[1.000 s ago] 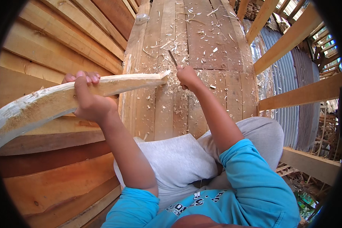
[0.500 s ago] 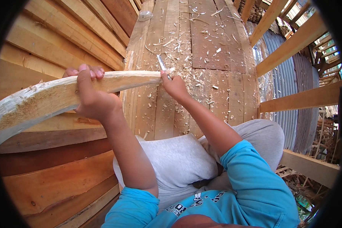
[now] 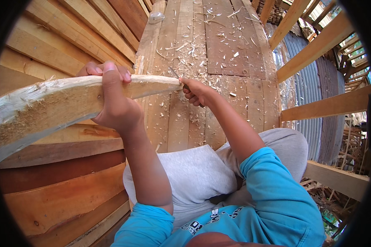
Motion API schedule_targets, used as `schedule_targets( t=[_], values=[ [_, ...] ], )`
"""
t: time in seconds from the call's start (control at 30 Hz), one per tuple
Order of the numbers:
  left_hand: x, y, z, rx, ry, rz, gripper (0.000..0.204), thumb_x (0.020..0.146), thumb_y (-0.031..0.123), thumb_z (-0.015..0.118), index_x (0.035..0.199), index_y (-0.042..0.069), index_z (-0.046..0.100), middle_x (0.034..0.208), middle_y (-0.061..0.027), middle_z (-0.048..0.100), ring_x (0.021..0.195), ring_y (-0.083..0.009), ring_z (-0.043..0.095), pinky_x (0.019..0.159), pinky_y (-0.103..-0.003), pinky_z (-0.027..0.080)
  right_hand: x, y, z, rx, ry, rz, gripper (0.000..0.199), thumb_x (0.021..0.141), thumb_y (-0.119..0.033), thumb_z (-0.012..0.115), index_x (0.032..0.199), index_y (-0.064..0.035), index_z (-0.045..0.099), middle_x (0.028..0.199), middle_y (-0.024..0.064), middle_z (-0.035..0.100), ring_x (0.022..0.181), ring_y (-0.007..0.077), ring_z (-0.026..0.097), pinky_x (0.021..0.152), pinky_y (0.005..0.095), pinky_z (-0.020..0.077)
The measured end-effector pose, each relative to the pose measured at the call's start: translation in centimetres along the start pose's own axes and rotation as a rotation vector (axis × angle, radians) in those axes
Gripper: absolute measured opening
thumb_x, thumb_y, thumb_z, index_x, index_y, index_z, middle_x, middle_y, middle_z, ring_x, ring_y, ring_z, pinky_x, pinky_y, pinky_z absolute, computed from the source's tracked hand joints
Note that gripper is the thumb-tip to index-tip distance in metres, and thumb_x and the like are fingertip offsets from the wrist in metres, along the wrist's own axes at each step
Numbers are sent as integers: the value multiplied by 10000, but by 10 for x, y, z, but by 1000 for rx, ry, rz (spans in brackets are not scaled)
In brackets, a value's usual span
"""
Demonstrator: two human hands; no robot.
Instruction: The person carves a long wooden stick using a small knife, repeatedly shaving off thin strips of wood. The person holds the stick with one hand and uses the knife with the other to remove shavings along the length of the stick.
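Observation:
A long curved piece of pale wood (image 3: pixel 66 101) reaches in from the left rim and tapers to a narrow end in the middle. Its upper edge is rough with small splinters. My left hand (image 3: pixel 115 92) is wrapped round it, thumb on top and fingers over the far side. At the tapered tip, my right hand (image 3: pixel 198 92) is closed round the handle of a knife (image 3: pixel 174 73). The blade sticks out beyond my fist, beside the wood's end, pointing away and slightly left. Most of the handle is hidden in my fingers.
Wood shavings (image 3: pixel 193 66) lie scattered over the plank floor (image 3: pixel 173 123). Stacked boards (image 3: pixel 62 181) line the left side. A wooden railing (image 3: pixel 325 108) runs along the right, with corrugated metal sheets (image 3: pixel 305 82) beyond it. A small clear plastic item (image 3: pixel 156 17) lies far ahead.
My left hand and the curved wood have shifted slightly to the right. My right hand has moved a little right and turned, so less of the knife blade shows.

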State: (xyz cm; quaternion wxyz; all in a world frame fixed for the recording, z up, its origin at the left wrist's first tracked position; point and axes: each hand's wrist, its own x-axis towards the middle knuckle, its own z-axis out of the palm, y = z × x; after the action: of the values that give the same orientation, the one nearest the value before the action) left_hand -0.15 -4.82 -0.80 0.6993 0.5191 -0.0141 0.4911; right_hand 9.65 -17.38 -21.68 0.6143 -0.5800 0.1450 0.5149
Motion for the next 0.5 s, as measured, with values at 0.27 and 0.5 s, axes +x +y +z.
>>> schedule_targets(
  t=[0.27, 0.5],
  values=[
    [9, -12, -17, -68, 18, 30, 275, 780, -128, 580, 951, 46, 453, 820, -45, 475, 595, -141, 486, 555, -299, 432, -6, -3, -17, 203, -198, 67, 533, 985, -554, 379, 607, -183, 316, 490, -97, 212, 388, 36, 136, 324, 219, 83],
    [10, -2, -27, -122, -54, -33, 263, 756, -154, 574, 912, 32, 472, 760, -49, 486, 573, -150, 502, 540, -309, 440, -52, -27, -13, -40, -434, -96, 592, 983, -583, 355, 554, -176, 325, 459, -77, 248, 375, 40, 150, 317, 233, 100]
  ],
)
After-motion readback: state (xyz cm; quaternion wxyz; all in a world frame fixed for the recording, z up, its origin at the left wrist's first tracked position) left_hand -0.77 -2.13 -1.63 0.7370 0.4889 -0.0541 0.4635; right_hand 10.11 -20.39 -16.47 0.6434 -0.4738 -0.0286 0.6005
